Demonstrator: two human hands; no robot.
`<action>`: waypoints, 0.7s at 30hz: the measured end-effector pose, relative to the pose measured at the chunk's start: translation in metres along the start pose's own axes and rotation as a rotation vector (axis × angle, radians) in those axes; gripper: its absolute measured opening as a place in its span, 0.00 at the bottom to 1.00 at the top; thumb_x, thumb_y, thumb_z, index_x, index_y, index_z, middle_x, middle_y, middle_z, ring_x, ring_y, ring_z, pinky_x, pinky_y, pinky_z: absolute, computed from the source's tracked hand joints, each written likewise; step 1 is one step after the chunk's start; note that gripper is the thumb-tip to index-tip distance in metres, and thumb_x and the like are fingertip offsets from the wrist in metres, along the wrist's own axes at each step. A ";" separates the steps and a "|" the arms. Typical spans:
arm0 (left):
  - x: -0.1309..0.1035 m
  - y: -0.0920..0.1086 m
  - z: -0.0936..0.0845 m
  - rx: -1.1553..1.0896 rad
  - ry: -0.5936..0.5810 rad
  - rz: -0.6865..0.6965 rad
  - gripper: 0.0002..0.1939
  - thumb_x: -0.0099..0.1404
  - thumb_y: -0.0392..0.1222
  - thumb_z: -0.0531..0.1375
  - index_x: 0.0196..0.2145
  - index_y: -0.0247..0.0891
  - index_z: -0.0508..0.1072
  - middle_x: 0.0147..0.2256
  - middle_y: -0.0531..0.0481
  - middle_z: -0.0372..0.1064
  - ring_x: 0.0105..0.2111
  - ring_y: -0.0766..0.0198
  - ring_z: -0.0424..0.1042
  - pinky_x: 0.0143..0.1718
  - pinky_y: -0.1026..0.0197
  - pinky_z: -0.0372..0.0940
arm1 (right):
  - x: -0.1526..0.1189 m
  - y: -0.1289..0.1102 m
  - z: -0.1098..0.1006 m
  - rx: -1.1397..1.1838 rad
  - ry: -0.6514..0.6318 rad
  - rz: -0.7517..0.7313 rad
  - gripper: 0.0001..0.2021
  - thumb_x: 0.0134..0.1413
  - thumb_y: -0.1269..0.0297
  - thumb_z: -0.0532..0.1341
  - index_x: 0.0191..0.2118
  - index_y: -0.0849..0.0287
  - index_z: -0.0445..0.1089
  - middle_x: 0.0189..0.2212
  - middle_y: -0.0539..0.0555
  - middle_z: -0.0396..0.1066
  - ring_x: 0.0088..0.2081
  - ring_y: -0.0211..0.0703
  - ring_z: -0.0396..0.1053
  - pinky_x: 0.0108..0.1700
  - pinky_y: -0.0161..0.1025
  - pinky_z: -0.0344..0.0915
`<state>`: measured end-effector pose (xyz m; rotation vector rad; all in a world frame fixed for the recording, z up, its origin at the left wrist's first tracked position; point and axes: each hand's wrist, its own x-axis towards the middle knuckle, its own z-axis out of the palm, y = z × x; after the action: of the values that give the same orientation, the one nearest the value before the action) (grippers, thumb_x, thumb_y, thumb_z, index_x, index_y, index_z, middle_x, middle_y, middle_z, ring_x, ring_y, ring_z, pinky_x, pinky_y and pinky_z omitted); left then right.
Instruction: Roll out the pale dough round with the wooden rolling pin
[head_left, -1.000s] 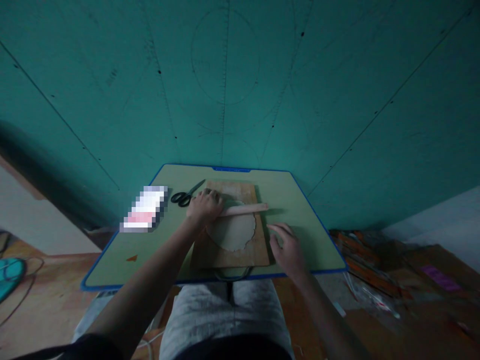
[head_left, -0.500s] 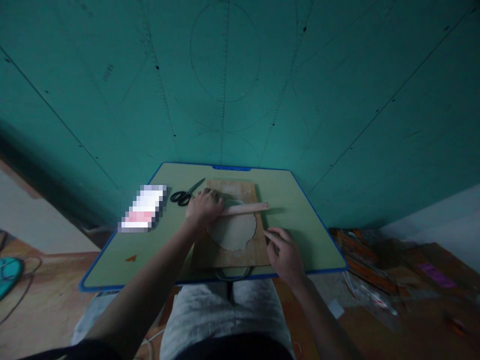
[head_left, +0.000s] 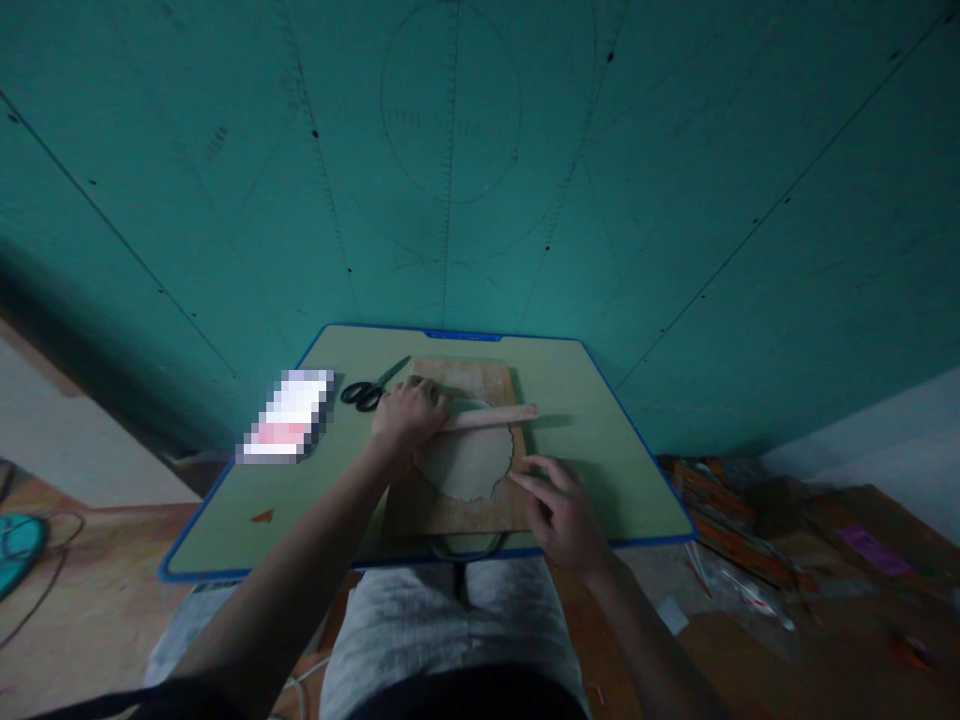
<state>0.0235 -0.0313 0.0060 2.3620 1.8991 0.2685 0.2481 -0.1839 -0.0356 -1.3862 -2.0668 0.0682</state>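
My left hand [head_left: 411, 410] is closed around one end of a pale wooden rolling pin [head_left: 491, 416], whose other end sticks out to the right. Under the pin lies a thin, flat sheet of rolled dough [head_left: 465, 465], roundish with an uneven right edge. The dough rests on a wooden cutting board [head_left: 480, 517] with a handle at its near end. My right hand [head_left: 562, 510] is at the board's right edge, its fingers stretched out and apart, fingertips close to the dough's edge. Whether they touch the dough I cannot tell. That hand holds nothing.
Black-handled scissors [head_left: 371, 390] lie left of the board. A blurred-out rectangular item [head_left: 287, 417] and a small orange scrap [head_left: 262, 516] are further left on the blue-edged folding table [head_left: 600, 450]. A green wall [head_left: 480, 200] stands behind. Cardboard [head_left: 855, 560] lies on the floor at right.
My right hand has moved slightly left over the board's edge toward the dough, and its fingers have extended. My left hand and the rolling pin stay in place.
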 end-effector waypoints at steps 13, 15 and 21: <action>0.001 0.000 0.000 -0.004 -0.007 -0.016 0.24 0.69 0.51 0.44 0.49 0.38 0.74 0.51 0.39 0.72 0.50 0.45 0.72 0.46 0.50 0.67 | 0.003 -0.003 -0.002 0.012 0.097 -0.027 0.13 0.58 0.71 0.56 0.46 0.56 0.74 0.46 0.59 0.71 0.48 0.49 0.70 0.49 0.48 0.70; 0.001 0.000 0.000 -0.005 -0.013 -0.017 0.24 0.69 0.51 0.45 0.49 0.38 0.74 0.51 0.38 0.72 0.50 0.45 0.72 0.46 0.50 0.67 | 0.002 0.000 0.000 0.044 0.164 0.034 0.10 0.59 0.70 0.57 0.44 0.56 0.72 0.43 0.58 0.72 0.46 0.48 0.71 0.49 0.47 0.71; 0.000 0.000 -0.002 -0.008 -0.021 -0.022 0.25 0.69 0.52 0.44 0.49 0.38 0.74 0.51 0.39 0.72 0.50 0.46 0.72 0.46 0.51 0.67 | 0.002 0.002 0.001 0.069 0.129 0.048 0.09 0.58 0.70 0.57 0.42 0.55 0.72 0.42 0.58 0.72 0.46 0.48 0.71 0.49 0.46 0.71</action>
<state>0.0234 -0.0313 0.0076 2.3284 1.9100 0.2484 0.2485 -0.1808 -0.0360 -1.3622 -1.9083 0.0682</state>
